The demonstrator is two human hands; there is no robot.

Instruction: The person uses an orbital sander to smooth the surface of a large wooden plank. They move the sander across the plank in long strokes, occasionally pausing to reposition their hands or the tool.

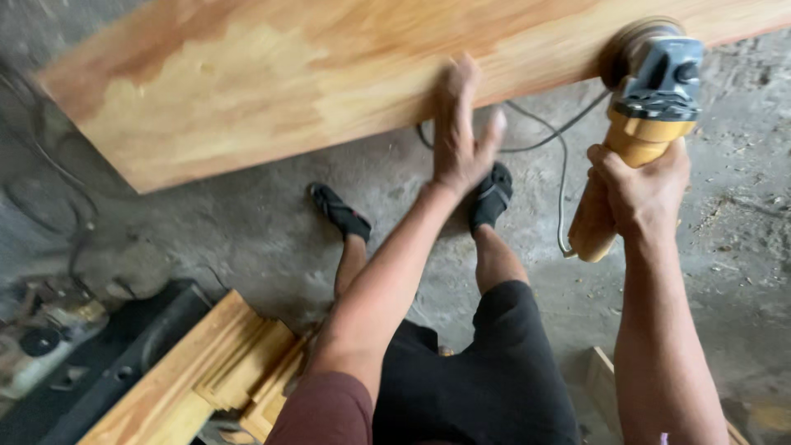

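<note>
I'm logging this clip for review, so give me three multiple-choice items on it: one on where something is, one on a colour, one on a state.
1. Where does the left hand rest?
A. On the near edge of the wooden board
B. On the concrete floor
C. On the stacked wood at lower left

2. What colour is the handle of the power sander?
A. Red
B. Yellow-orange
C. Green

3. How does the right hand hold the sander?
A. Fingers open, hovering clear of it
B. Closed around its handle
C. Pinching only its cord

Answers:
1. A, the palm and fingers lie flat on the board's edge.
2. B, the handle is yellow-orange under a grey head.
3. B, the fingers wrap the handle, with the sander's disc end up at the board.
</note>
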